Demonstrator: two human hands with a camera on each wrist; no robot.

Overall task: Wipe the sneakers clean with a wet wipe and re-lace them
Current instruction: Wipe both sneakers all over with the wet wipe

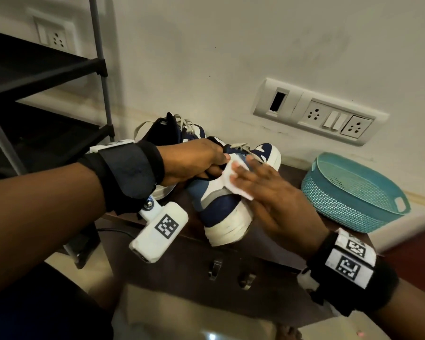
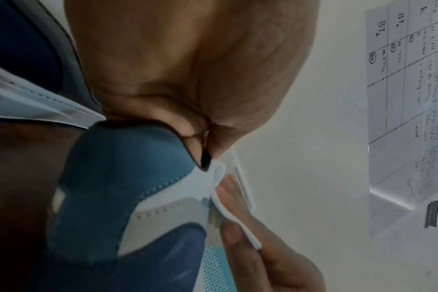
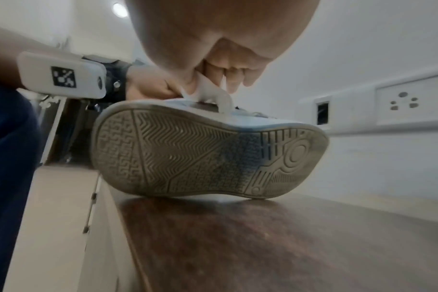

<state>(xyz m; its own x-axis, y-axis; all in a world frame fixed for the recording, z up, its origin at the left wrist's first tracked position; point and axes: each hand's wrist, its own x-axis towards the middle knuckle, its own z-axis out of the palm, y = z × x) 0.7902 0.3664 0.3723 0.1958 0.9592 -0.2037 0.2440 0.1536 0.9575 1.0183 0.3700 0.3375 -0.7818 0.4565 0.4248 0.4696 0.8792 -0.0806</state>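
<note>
A blue, navy and white sneaker (image 1: 221,212) lies tilted on its side on the wooden cabinet top (image 3: 263,237), its grey sole (image 3: 200,158) turned toward my right wrist. My left hand (image 1: 206,163) grips its black-edged collar (image 2: 188,142). My right hand (image 1: 250,180) holds a folded white wet wipe (image 1: 233,185) against the sneaker's upper side near the laces. In the left wrist view the wipe (image 2: 228,213) sits pinched between thumb and fingers. The second sneaker (image 1: 179,133) stands behind, by the wall, partly hidden by my left hand.
A teal perforated basket (image 1: 353,192) sits at the cabinet's right end. A black shoe rack (image 1: 47,69) stands to the left. A white socket panel (image 1: 317,114) is on the wall behind. The cabinet front has two metal handles (image 1: 216,268).
</note>
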